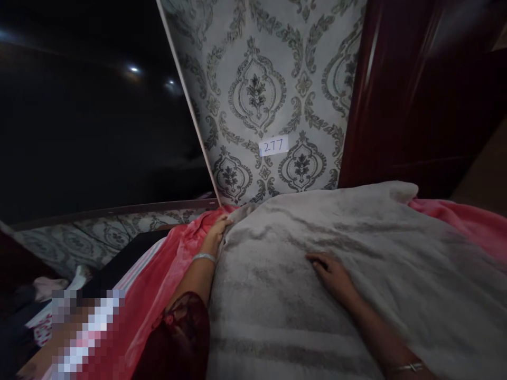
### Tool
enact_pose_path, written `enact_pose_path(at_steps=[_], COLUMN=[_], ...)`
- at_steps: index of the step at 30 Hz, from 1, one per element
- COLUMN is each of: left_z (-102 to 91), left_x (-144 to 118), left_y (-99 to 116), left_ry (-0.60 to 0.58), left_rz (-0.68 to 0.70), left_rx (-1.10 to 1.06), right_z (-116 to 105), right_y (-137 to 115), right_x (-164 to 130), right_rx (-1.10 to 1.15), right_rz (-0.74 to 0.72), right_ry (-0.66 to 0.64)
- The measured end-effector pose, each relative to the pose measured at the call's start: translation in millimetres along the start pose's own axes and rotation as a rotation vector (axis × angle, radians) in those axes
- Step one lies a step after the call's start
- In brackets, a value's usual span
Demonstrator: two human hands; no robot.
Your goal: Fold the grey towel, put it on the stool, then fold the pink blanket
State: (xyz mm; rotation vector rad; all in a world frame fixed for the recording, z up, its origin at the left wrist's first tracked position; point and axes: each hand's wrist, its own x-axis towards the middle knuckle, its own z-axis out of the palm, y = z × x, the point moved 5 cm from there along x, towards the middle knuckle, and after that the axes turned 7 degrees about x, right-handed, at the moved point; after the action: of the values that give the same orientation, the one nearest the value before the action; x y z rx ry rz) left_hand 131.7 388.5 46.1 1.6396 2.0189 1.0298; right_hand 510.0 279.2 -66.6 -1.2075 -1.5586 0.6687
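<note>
A plush grey blanket [269,279] spreads before me, wrinkled across its upper part. At its left edge, my left hand [221,228] is closed on the blanket's border, the arm stretched forward with a silver bracelet at the wrist. My right hand [331,272] rests on top of the blanket near its middle, fingers loosely extended and the thumb apart, with nothing visible in it. A red plush cloth [158,279] shows from under the grey blanket on the left, and more red cloth [463,219] shows at the right.
A large black television [99,116] stands at the left. Ahead is a patterned wallpapered wall [257,89] with a paper label [273,145] reading 277. Dark red glossy panelling [404,95] rises at the right. A dark surface [122,264] lies below the television.
</note>
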Motion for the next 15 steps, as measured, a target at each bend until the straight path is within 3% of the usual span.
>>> enact_pose_path(at_steps=[5,9,12,15], left_z=[-17.3,-18.9,-9.4,3.9], left_x=[-7,-21,-31,-37], left_y=[-4,-14,-18,-23], left_ry=[0.185,0.235,0.199,0.088], left_rz=[0.06,0.021,0.022,0.003], left_rx=[0.204,0.382,0.473,0.531], right_z=[-1,-2,-2,-4], right_y=[-1,0,-2,-9], right_x=[1,2,3,3], right_rx=[-0.001,-0.024,-0.043,-0.052], right_rz=[-0.001,0.011,0.018,0.007], right_ry=[-0.006,-0.007,-0.024,-0.024])
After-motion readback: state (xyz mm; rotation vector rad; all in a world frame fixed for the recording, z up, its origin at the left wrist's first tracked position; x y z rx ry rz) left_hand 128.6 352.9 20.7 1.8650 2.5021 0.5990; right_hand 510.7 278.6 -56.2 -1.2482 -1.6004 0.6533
